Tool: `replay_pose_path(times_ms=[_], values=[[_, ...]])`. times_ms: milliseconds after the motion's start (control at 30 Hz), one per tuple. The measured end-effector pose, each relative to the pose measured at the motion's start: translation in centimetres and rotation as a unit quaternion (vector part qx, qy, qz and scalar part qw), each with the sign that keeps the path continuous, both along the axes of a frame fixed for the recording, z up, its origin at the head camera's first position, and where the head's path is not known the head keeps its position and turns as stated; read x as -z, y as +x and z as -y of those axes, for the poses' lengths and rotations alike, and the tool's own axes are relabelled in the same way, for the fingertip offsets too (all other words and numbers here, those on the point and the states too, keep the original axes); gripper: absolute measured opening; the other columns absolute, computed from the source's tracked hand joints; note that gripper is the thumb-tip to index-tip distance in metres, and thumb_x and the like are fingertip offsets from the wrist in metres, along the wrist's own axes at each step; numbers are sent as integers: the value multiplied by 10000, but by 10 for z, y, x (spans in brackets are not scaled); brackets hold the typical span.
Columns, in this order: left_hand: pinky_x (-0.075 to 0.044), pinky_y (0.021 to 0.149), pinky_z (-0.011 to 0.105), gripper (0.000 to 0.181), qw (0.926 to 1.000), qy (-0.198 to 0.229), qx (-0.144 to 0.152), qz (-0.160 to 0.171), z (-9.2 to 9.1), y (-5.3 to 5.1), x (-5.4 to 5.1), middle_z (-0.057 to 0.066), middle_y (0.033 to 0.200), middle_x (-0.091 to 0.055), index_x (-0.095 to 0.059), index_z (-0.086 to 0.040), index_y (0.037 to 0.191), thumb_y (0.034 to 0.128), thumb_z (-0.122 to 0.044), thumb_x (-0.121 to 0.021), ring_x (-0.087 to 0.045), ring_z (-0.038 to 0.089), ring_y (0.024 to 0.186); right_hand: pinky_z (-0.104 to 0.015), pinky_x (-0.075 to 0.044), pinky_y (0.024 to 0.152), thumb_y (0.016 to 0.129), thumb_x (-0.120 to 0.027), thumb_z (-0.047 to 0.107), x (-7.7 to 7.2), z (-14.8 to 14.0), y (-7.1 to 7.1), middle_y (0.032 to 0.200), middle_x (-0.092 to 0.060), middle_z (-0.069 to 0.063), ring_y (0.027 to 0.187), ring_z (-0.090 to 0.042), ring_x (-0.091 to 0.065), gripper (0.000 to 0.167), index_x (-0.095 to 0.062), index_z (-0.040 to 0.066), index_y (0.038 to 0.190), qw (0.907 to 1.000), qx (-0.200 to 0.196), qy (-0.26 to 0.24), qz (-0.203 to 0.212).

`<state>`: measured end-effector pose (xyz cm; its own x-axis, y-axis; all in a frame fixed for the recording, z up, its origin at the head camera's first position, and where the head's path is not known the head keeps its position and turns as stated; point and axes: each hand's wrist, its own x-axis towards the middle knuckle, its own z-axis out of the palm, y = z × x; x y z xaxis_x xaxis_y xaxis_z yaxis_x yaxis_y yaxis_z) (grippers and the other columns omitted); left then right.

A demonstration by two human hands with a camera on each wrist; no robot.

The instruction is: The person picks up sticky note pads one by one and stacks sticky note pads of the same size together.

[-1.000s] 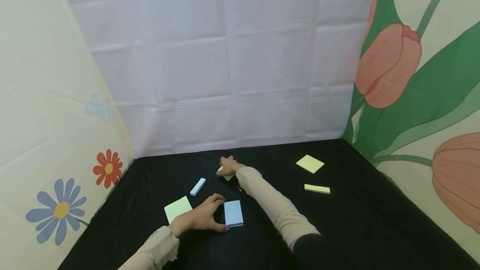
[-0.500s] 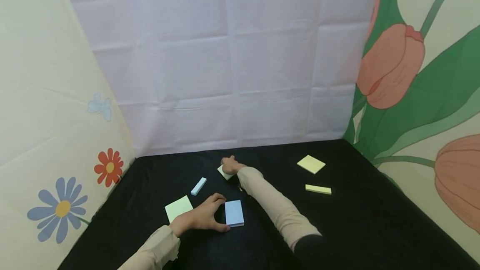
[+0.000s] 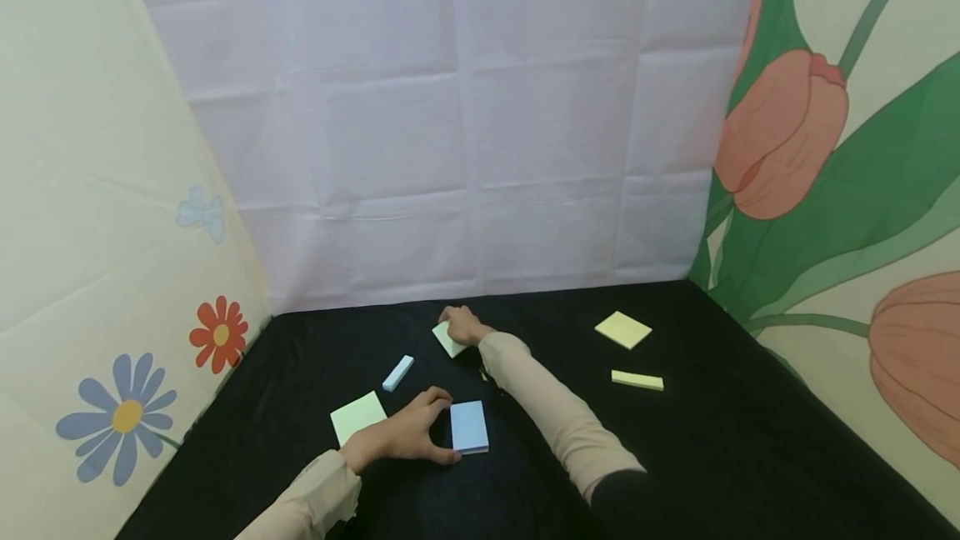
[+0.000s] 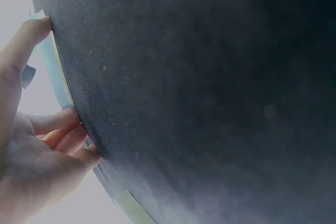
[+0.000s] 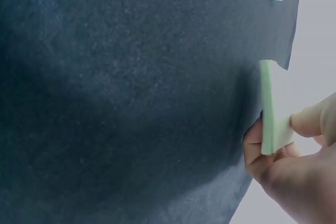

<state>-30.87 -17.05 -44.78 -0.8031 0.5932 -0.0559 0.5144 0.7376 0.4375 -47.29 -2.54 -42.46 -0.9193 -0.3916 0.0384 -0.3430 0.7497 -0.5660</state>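
My left hand [image 3: 405, 432] holds a blue sticky note pad [image 3: 470, 426] on the black cloth, thumb and index finger at its two left corners. The left wrist view shows the same blue pad [image 4: 58, 77] between thumb and fingertips. Farther out, my right hand [image 3: 463, 326] pinches a small pale green sticky note pad [image 3: 448, 342]. Seen from the right wrist, the green pad [image 5: 269, 108] is tilted, with the thumb on one face and curled fingers behind; it looks raised off the cloth. Part of it is hidden by the hand.
Left of my left hand lies a larger light green note pad [image 3: 357, 415]. A narrow light blue strip pad [image 3: 397, 373] rests between the hands. To the right are a yellow square pad [image 3: 623, 330] and a yellow strip pad [image 3: 637, 379]. A white cloth [image 3: 480, 148] hangs behind.
My right hand has turned slightly and shifted a little away from me with the green pad, which now shows more. My left hand and the blue pad have stayed in place.
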Motion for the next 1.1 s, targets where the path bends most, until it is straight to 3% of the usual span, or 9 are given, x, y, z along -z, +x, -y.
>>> replay_pose_path(times_ms=[200,767,1100], values=[[-393,1033,428,841,10000,37,22,26,0,0,0,104,1388,-392,-467,29,1384,806,-499,-773,-420,250,1235,-373,-435,845,948,-429,-52,-2,-3,0,1237,-564,-187,994,-276,-514,345,-644,35,1202,9995,-84,-53,-310],[-394,1031,440,834,9999,53,135,-43,1,-2,1,126,1383,-393,-467,43,1377,811,-489,-771,-421,271,1234,-371,-470,814,927,-504,-35,-4,-12,-1,1188,-587,-183,964,-274,-533,289,-695,13,1139,9994,-3,-301,-170],[-393,1033,432,835,9999,37,141,-86,2,-4,2,117,1383,-388,-464,40,1377,809,-488,-772,-417,262,1234,-378,-551,665,967,-568,30,-8,-20,3,1072,-616,-156,865,-259,-604,184,-701,10,1092,9944,21,-931,502]])
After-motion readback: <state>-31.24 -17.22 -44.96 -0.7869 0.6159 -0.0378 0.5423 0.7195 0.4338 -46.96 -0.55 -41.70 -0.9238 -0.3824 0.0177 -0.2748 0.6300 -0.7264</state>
